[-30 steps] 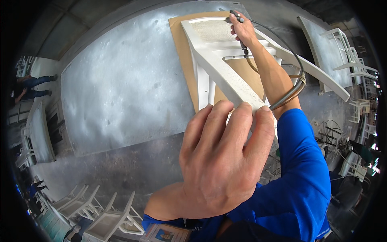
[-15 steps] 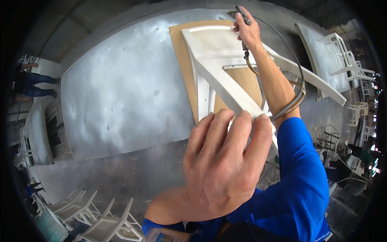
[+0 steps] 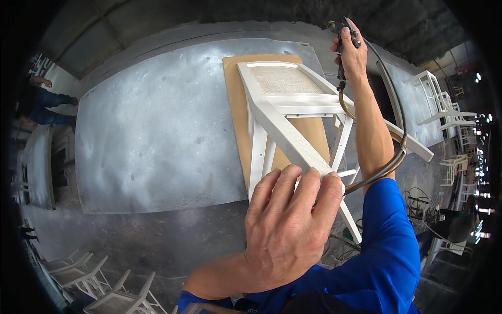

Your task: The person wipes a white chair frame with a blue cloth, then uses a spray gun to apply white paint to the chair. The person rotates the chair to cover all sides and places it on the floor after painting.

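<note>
Cardboard (image 3: 237, 115) underlies the chair (image 3: 287, 134), long axis slanting toward me; left fingers (image 3: 303, 194) half-curled, gripping it; right fingers (image 3: 346, 39) clasping spray gun (image 3: 341, 72).

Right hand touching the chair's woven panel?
Apart: the head view shows the white side rail and a clear gap between right hand and woven panel.

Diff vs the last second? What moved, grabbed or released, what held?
Right hand, holding the spray gun, moved right, now clear of the chair's woven panel. Chair and table sit lower in view; the camera likely tilted up. Nothing grabbed or released. Unchanged: left hand at the chair's near end, chair over the cardboard.
</note>
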Tool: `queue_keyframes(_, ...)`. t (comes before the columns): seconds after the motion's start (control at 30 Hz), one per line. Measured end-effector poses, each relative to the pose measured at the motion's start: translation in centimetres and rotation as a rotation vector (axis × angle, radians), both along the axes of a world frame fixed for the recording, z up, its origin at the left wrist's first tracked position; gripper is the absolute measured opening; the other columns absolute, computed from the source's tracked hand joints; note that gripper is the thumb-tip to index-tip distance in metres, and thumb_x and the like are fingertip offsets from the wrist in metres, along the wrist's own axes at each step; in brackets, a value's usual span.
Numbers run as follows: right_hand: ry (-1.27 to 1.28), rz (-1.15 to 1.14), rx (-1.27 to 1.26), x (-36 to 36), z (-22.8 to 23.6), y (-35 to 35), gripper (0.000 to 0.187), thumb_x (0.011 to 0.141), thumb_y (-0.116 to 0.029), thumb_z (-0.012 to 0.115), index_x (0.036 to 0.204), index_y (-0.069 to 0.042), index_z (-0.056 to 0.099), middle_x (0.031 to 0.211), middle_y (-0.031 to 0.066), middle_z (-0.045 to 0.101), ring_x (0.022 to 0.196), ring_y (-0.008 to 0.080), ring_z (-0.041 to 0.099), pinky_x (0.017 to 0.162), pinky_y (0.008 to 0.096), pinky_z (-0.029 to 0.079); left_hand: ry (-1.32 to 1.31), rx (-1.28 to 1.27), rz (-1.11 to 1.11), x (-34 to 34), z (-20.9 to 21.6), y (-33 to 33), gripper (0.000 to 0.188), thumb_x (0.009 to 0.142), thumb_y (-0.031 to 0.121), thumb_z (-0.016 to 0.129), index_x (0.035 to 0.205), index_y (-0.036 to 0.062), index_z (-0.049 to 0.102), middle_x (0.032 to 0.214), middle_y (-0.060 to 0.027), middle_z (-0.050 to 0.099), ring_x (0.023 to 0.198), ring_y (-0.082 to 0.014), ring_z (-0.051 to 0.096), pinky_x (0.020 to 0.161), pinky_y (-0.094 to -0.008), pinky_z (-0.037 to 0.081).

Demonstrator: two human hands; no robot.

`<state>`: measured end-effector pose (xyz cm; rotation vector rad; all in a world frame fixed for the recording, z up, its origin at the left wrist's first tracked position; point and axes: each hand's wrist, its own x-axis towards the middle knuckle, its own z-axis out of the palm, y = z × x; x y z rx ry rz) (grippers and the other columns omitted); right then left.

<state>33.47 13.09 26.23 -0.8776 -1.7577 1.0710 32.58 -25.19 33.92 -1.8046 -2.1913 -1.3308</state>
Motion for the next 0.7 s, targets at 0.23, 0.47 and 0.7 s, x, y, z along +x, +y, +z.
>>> queue_keyframes(0.23, -0.164, -0.019, -0.062, 1.4, -3.2, 0.0, 0.058, 0.101, -0.048, 0.064, 0.151, -0.022, 0.052, 0.085, 0.0011, 0.065, 0.073, 0.0111, 0.065, 0.053, 0.0265, 0.051, 0.019, -0.011, 0.026, 0.1, 0.0, 0.0, 0.017, 0.086, 0.014, 0.071, 0.100, 0.0054, 0.072, 0.089, -0.0059, 0.063, 0.089, -0.0234, 0.066, 0.085, -0.0394, 0.054)
queue_keyframes(0.47, -0.555, -0.084, -0.162, 1.6, -9.3, -0.8, 0.058, 0.101, -0.051, 0.060, 0.152, -0.025, 0.053, 0.090, 0.0067, 0.069, 0.076, 0.0148, 0.069, 0.054, 0.0322, 0.056, -0.009, -0.026, 0.003, 0.1, 0.4, 0.1, 0.035, 0.071, 0.013, 0.082, 0.104, 0.0038, 0.075, 0.096, -0.0093, 0.068, 0.091, -0.0283, 0.069, 0.081, -0.0406, 0.054)
queue_keyframes(0.7, -0.510, 0.084, -0.271, -1.6, -11.1, -4.1, 0.061, 0.099, -0.052, 0.059, 0.151, -0.020, 0.053, 0.083, 0.0046, 0.067, 0.067, 0.0151, 0.065, 0.051, 0.0312, 0.053, -0.049, -0.058, 0.027, 0.7, 1.0, 0.1, 0.045, 0.063, 0.010, 0.087, 0.107, 0.0024, 0.076, 0.097, -0.0105, 0.069, 0.091, -0.0305, 0.070, 0.079, -0.0409, 0.054)
